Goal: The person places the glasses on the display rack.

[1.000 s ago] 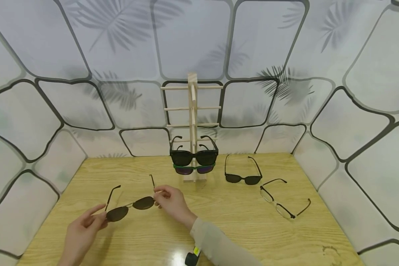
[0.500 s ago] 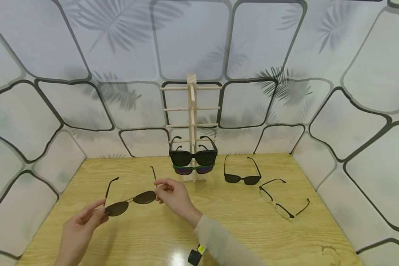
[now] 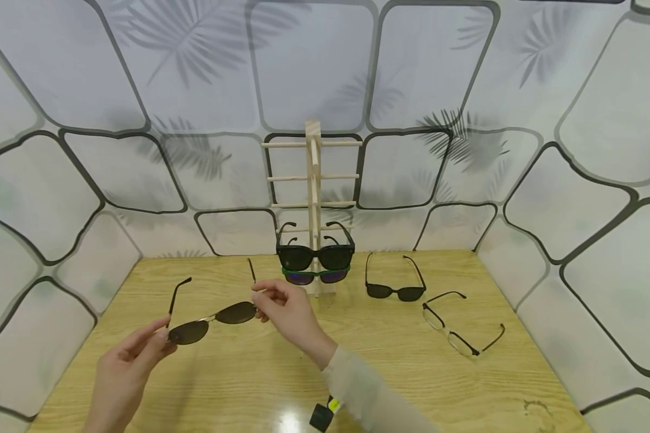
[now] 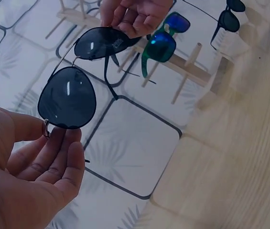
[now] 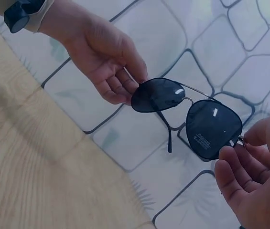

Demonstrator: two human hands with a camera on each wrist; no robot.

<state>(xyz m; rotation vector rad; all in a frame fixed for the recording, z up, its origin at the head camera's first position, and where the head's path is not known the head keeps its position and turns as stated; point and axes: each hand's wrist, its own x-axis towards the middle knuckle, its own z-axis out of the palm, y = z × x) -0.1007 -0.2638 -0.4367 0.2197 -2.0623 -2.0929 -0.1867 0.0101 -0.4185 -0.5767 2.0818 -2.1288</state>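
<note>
A pair of aviator sunglasses point(image 3: 188, 332) with dark lenses and a thin metal bridge hangs above the table, its temples unfolded and pointing away from me. My left hand point(image 3: 130, 370) pinches it by the hinge at the left end. At the opposite end my right hand point(image 3: 289, 316) pinches the other hinge. In the left wrist view the near lens point(image 4: 68, 98) sits just above the left thumb and fingers. Small pale print shows on one lens point(image 5: 214, 129) in the right wrist view. The sunglasses tilt, right end higher.
A wooden rack point(image 3: 313, 162) with crossbars stands at the back centre. Low on it hang black sunglasses point(image 3: 315, 257) and green-framed sunglasses point(image 3: 333, 276). To the right, black sunglasses point(image 3: 395, 293) and half-rimmed eyeglasses point(image 3: 460, 343) lie on the wood-grain table point(image 3: 401, 373). Patterned walls point(image 3: 211, 162) enclose it.
Both hands have raised the aviator sunglasses, moving them slightly away from me over the table. The grip at each hinge stays the same. Rack and other glasses have not moved.
</note>
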